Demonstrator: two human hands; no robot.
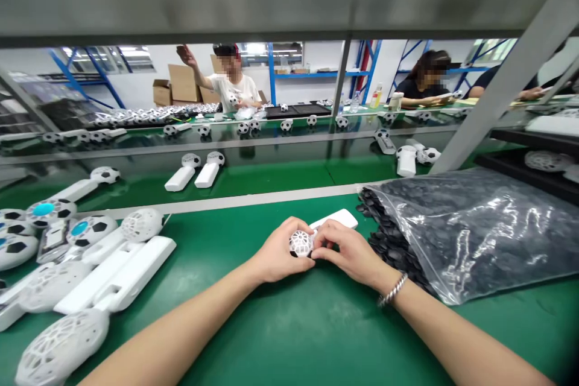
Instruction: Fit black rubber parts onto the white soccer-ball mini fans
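Observation:
My left hand is wrapped round the ball-shaped head of a handheld fan, its white open grille facing up with some black patches at the rim. The fan's white handle points away to the right along the green mat. At the head's right side, the thumb and fingers of my right hand are pinched together. Whether a small piece sits between those fingertips is hidden. To the right of that hand, black flat pieces spill from a clear plastic bag.
Several white fans with football-patterned heads are piled at left. Beyond the metal edge, a green conveyor belt carries more fans. A slanted post rises at right. Co-workers sit across the line.

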